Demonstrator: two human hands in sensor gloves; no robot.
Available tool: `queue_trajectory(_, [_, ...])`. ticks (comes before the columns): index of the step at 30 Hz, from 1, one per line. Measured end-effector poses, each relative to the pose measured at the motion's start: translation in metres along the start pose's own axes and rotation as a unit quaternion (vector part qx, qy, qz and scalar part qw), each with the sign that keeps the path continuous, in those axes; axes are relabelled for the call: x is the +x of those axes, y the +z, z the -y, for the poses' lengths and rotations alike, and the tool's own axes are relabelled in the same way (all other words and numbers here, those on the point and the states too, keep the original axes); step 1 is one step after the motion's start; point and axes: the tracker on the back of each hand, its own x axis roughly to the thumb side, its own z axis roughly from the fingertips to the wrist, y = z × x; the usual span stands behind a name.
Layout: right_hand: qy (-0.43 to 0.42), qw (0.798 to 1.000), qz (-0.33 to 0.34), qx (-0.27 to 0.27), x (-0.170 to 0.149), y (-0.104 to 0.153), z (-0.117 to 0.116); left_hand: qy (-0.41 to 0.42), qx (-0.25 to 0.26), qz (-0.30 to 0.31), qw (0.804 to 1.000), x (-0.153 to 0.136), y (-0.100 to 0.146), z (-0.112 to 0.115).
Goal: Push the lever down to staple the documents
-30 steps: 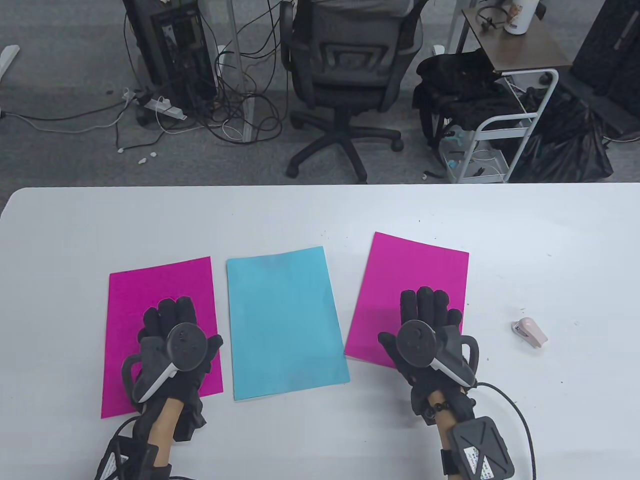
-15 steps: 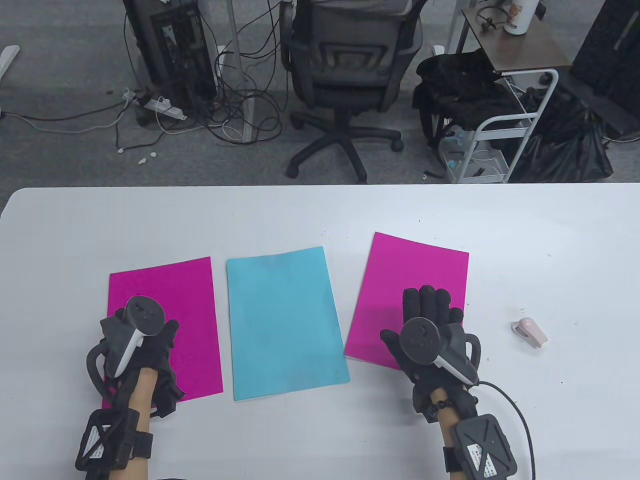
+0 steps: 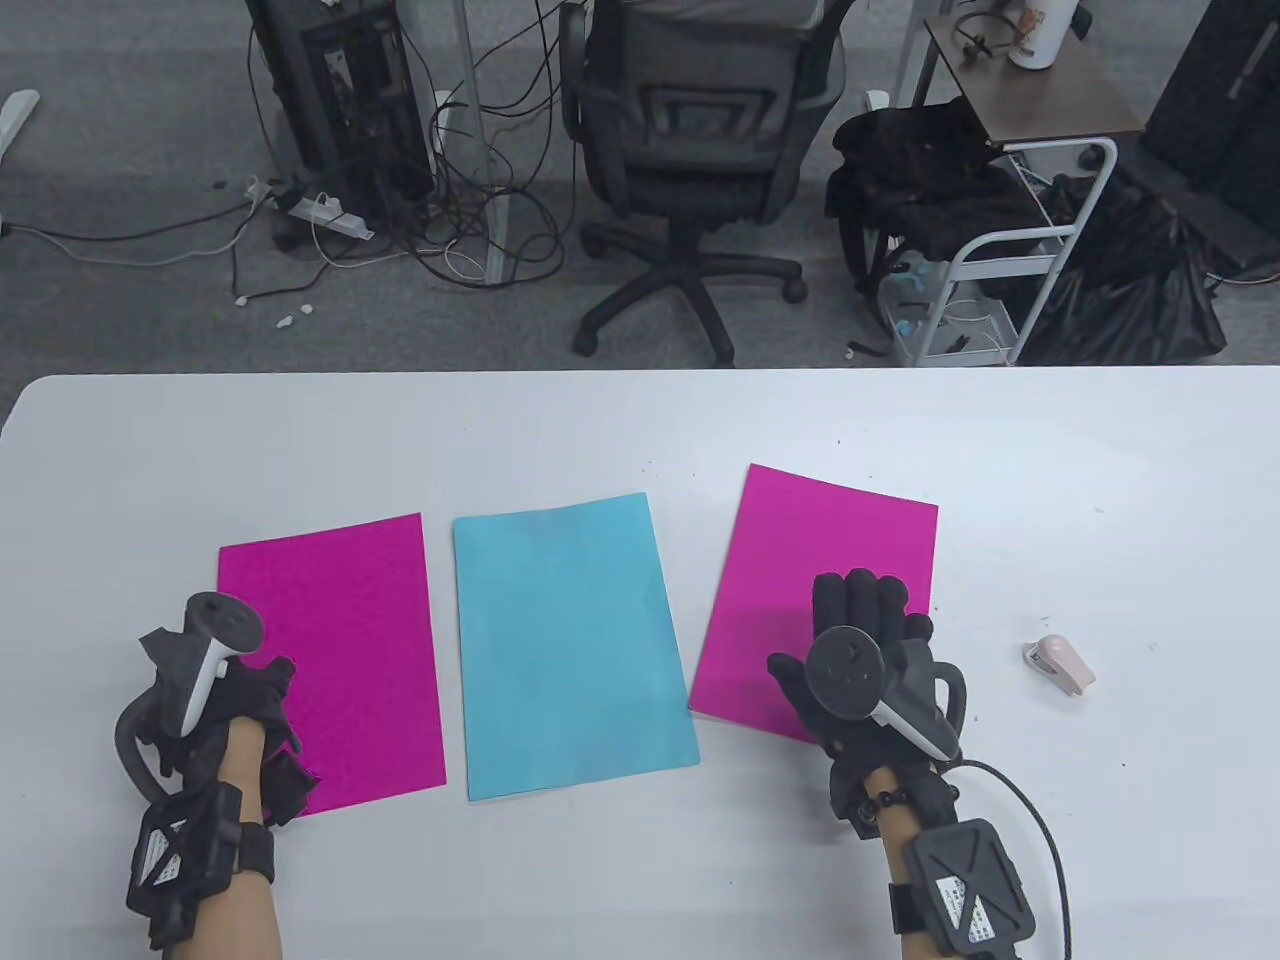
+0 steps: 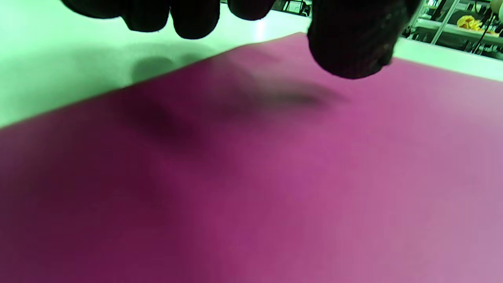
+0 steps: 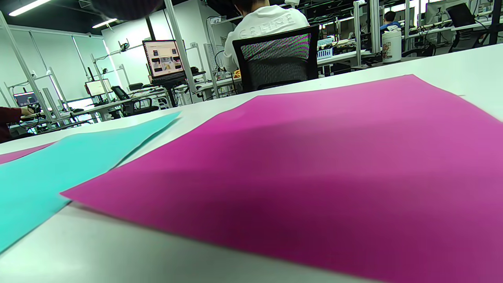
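A small pink stapler (image 3: 1060, 666) lies on the white table (image 3: 600, 430) at the right, untouched. Three sheets lie side by side: a left magenta sheet (image 3: 350, 620), a cyan sheet (image 3: 570, 640) and a right magenta sheet (image 3: 800, 540). My left hand (image 3: 255, 700) is turned on its side over the left sheet's lower left edge. In the left wrist view its fingers (image 4: 177, 19) and thumb (image 4: 349, 47) hang apart just above that sheet (image 4: 251, 177) and hold nothing. My right hand (image 3: 868, 615) rests flat, fingers stretched, on the right sheet (image 5: 314, 165), left of the stapler.
Beyond the table's far edge stand an office chair (image 3: 700, 150), a computer tower with cables (image 3: 340, 100) and a white cart (image 3: 1010, 250). The cyan sheet also shows in the right wrist view (image 5: 59, 165).
My left hand has slid from flat on the left sheet's middle down and left to its edge, turning onto its side. My right hand has barely moved. The sheets and stapler are unmoved.
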Motion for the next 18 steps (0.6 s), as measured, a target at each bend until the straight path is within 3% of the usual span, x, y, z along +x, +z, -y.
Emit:
queue_trajectory(4, [-0.001, 1.000, -0.003, 0.001, -0.002, -0.001, 0.000, -0.033, 0.009, -0.005, 0.999, 0.007, 0.001, 0.006])
queue_trajectory(18, [-0.008, 1.000, -0.014, 0.005, -0.006, -0.001, 0.001, -0.017, 0.041, 0.000, 0.999, 0.015, 0.005, 0.009])
